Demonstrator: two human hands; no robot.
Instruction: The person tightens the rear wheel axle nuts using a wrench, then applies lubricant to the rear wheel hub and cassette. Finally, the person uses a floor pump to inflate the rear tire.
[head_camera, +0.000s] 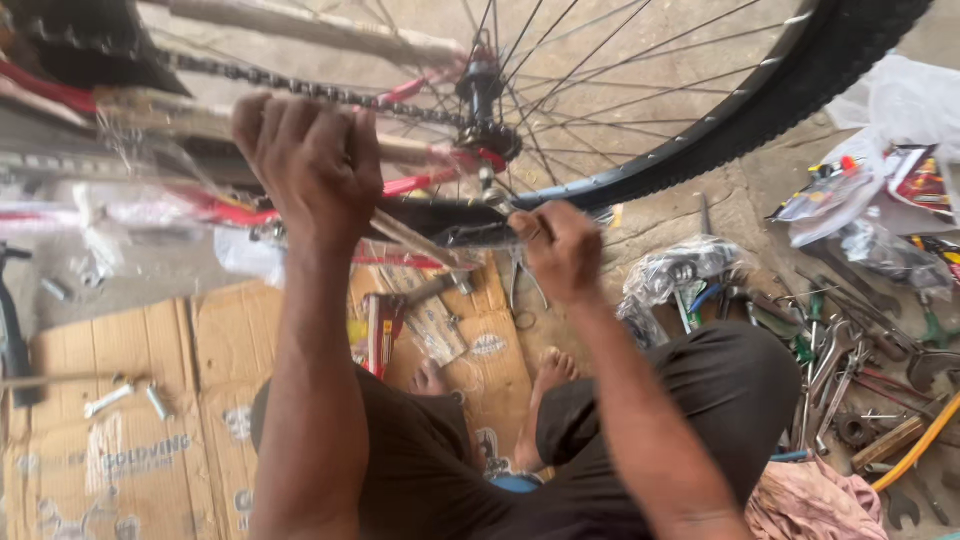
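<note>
Looking down from the head camera: an upturned bicycle fills the upper frame, and two bare hands work at its rear end.

Left hand (308, 170): raised, back toward the camera, fingers curled shut around the plastic-wrapped red frame tube (210, 205) of the bicycle, just below the grey metal drive chain (300, 88).

Right hand (562, 248): fingers closed in a pinch at the black derailleur part (470, 232), which sits beneath the rear hub; whether a small tool lies inside the grip cannot be told.

Rear wheel: black knobbly rubber tyre (800, 80) on a dark rim, thin steel spokes running to the black hub and small sprocket cluster (488, 125); the chain leads onto that cluster.

Floor, left: flattened brown cardboard sheets (110, 440) carrying a silver socket spanner (125, 392). A black upright stand piece (12, 330) appears at the left edge.

Floor, centre: a red-handled tool beside a hammer (405, 310) on cardboard, near the person's bare feet (550, 372). Dark trousers cover the folded legs.

Floor, right: clear crinkled plastic bag of small parts (680, 270); a scattered heap of steel spanners and pliers (850, 370), some with green grips; a yellow hose-like length (925, 440); a pink cloth (810, 505) at the bottom edge; white plastic wrapping and printed packets (890, 170) at the upper right.
</note>
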